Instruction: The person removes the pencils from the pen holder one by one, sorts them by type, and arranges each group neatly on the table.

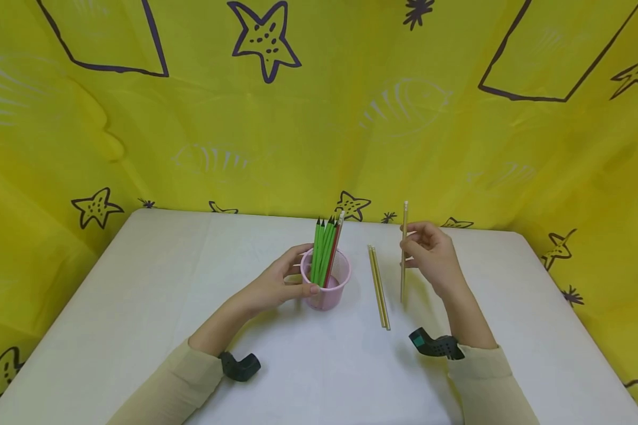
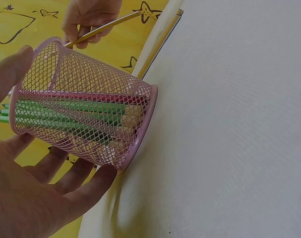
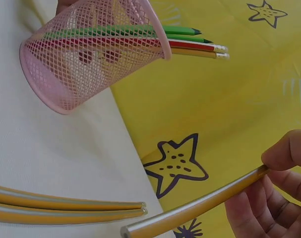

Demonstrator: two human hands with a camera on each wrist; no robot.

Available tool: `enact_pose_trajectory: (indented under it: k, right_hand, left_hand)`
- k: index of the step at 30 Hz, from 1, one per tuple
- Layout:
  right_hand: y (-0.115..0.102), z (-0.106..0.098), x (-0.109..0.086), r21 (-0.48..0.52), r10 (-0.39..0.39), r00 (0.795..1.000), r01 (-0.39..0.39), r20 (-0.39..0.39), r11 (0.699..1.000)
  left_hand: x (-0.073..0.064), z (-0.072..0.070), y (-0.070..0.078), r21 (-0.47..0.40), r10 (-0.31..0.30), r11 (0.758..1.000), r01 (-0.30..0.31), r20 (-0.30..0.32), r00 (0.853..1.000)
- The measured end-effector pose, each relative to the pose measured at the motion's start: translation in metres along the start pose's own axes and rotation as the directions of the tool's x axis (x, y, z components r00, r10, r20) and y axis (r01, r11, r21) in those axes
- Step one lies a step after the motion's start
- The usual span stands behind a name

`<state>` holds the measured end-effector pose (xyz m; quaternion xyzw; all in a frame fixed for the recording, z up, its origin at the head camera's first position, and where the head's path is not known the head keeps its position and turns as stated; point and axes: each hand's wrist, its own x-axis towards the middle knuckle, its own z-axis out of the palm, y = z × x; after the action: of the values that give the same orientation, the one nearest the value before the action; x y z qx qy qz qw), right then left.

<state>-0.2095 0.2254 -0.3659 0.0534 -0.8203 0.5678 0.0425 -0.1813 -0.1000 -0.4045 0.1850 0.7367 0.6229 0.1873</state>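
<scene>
A pink mesh pencil cup (image 1: 324, 301) stands on the table with my left hand (image 1: 273, 284) round its left side, thumb at the front. In the cup lean several green pencils (image 1: 316, 251) with dark points up, a red pencil (image 3: 190, 45) and a gold one (image 3: 195, 52), both with white eraser ends up. My right hand (image 1: 432, 255) pinches another gold pencil (image 1: 404, 221) between thumb and fingers, upright with its eraser end on top. Between the cup and this hand, two gold pencils (image 1: 379, 288) lie side by side on the table.
The white table (image 1: 154, 295) runs back to a yellow cloth (image 1: 319, 118) printed with starfish and fish outlines. Dark wrist cameras sit at both sleeve cuffs, the left camera (image 1: 240, 367) and the right camera (image 1: 436, 344).
</scene>
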Motion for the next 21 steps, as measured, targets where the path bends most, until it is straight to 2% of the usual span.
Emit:
enact_pose_trajectory:
  k: [8, 12, 21]
  right_hand:
    - [0.004, -0.002, 0.003, -0.051, 0.090, 0.995, -0.088, 0.051, 0.995]
    - [0.006, -0.002, 0.004, -0.091, 0.140, 0.985, -0.131, 0.101, 0.987]
    - [0.013, 0.003, 0.005, -0.138, 0.198, 0.960, -0.172, 0.199, 0.975]
  left_hand:
    - [-0.001, 0.000, 0.001, 0.007, -0.001, 1.000, 0.001, 0.000, 1.000]
    - [0.000, 0.000, 0.001, 0.002, -0.003, 1.000, 0.003, 0.002, 1.000]
    - [-0.001, 0.000, 0.002, -0.002, 0.002, 1.000, -0.002, 0.005, 1.000]
